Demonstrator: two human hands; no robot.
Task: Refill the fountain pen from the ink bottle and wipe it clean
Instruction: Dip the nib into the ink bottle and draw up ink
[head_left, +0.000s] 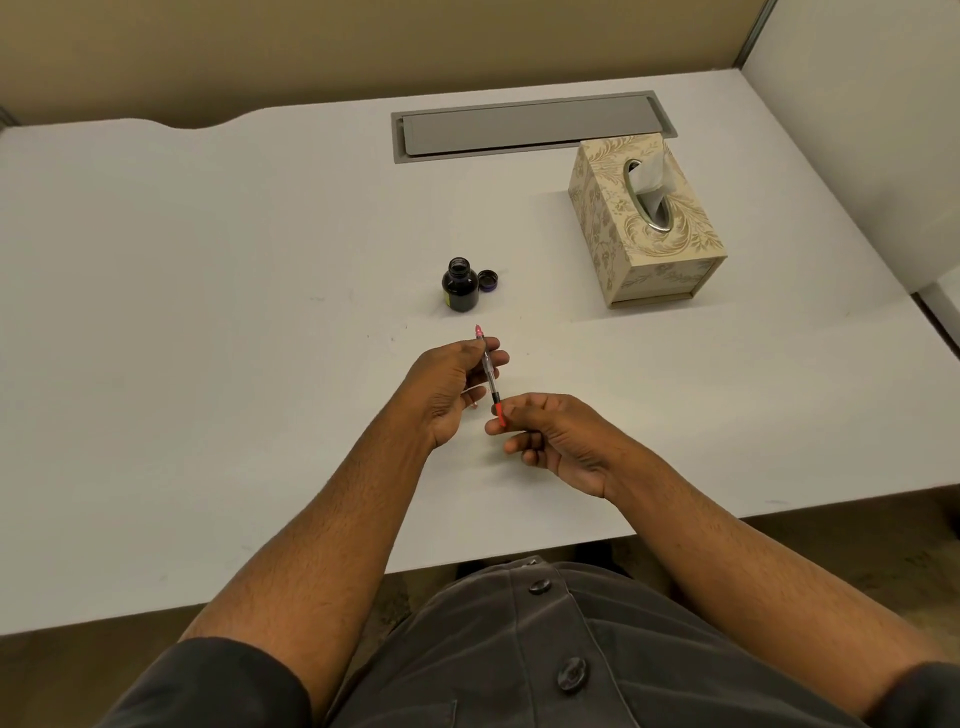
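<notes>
White desk (208, 312) spreads wide to our left; we hold the pen (490, 375) above its near-middle, left hand (452, 387) pinching the clear barrel, right hand (550, 434) pinching the red end. Uncapped ink bottle (460, 285) stands just beyond, cap (488, 279) beside it, tissue box (644, 218) further right.

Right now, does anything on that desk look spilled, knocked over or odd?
Nothing stands out. The ink bottle stands upright and uncapped, its cap on the desk beside it, with no ink pooled around. The tissue box sits slightly angled; both hands hold the pen.
</notes>
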